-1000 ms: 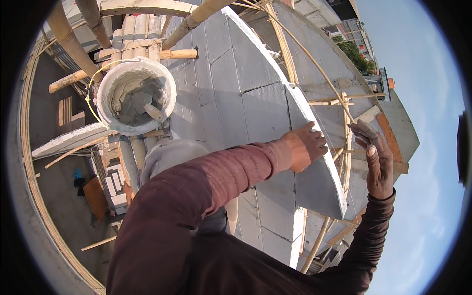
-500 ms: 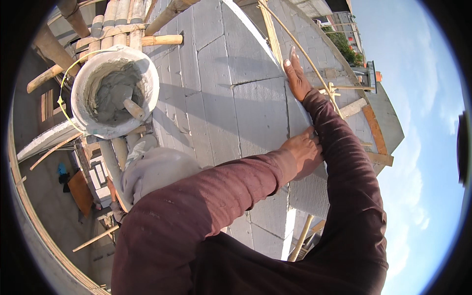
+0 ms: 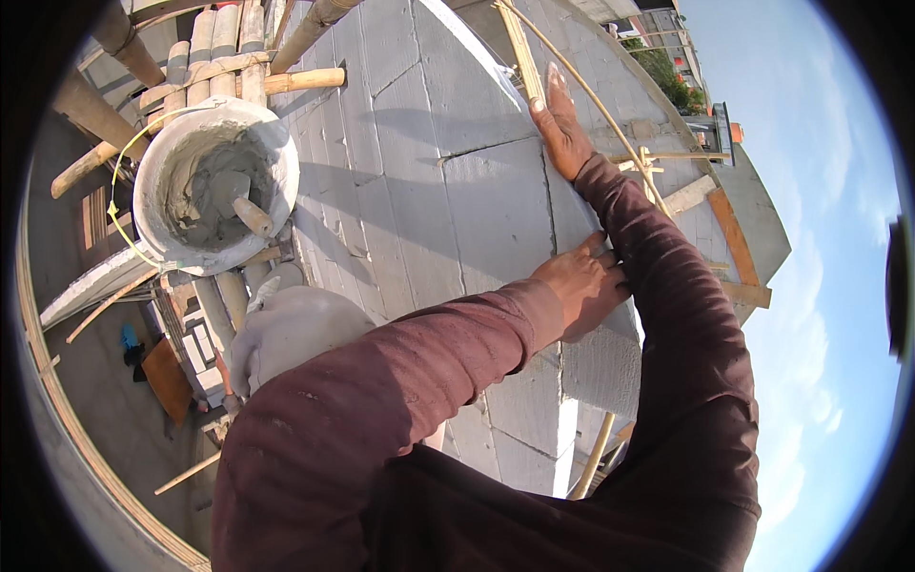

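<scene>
My left hand (image 3: pixel 579 288) bends its fingers over the upper edge of a grey lightweight concrete block (image 3: pixel 503 212) in the wall. My right hand (image 3: pixel 564 132) lies against the same edge farther away, fingers stretched out and thumb apart. Long dark red sleeves cover both arms, and the right forearm passes close by the left fingers. At the left, a whitish bucket (image 3: pixel 286 157) with a yellow handle holds grey mortar (image 3: pixel 195 205). A trowel (image 3: pixel 252 217) rests in the mortar, its handle leaning toward the wall.
Bamboo poles (image 3: pixel 224 48) form a scaffold at the far left, with a crosspiece (image 3: pixel 305 80) reaching the wall. A pale bulging sack-like thing (image 3: pixel 300 329) sits below the bucket. Thin bamboo (image 3: pixel 581 76) and timber boards (image 3: pixel 739 238) stand beyond the wall. A floor (image 3: pixel 105 458) lies far below.
The whole view has shifted slightly, so the bucket and wall sit a little differently. Both hands stay on the block's edge, the right fingers a touch farther up the picture.
</scene>
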Demonstrator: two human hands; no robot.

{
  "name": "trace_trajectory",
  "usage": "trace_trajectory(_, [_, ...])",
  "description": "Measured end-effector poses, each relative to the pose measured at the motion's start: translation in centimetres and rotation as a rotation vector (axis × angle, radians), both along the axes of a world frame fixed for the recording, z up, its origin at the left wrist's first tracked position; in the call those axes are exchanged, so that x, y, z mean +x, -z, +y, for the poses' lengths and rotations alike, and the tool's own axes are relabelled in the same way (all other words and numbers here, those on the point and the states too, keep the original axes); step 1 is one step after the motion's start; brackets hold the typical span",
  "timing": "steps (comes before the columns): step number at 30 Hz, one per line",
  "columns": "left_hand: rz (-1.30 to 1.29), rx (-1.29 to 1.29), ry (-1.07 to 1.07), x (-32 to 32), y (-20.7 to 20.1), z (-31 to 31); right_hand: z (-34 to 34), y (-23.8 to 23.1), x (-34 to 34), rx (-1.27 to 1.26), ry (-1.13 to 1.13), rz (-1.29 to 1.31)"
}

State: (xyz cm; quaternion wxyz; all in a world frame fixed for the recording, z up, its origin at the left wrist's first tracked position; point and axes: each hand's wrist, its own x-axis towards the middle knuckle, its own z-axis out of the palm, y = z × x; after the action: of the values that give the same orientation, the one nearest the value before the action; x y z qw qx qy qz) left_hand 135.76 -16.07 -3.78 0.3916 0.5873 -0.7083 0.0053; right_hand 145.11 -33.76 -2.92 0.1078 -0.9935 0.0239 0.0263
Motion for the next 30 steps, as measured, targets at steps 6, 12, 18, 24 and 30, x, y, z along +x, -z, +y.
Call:
trace_trajectory(6, [-0.022, 0.021, -0.006, 0.9, -0.7, 0.7, 2.7, -8.5, 0.1, 0.066, -0.081, -0.208])
trace_trajectory(12, [0.029, -0.002, 0.057, 1.0, -0.8, -0.1, 10.2, -22.6, -13.2, -0.04, 0.162, -0.155])
trace_trajectory(18, [0.064, -0.047, 0.099, 1.8, -1.4, 0.7, 18.1, -22.2, -30.1, 0.757, 0.308, 0.372])
trace_trajectory(24, [0.035, 0.0, 0.185, 1.1, -3.4, 0.2, 18.3, -7.1, -45.0, -0.198, 0.999, -0.155])
trace_trajectory(30, [-0.03, 0.02, 0.184, 1.5, -3.4, 0.2, 15.6, 0.4, -41.2, -0.195, 1.041, -0.37])
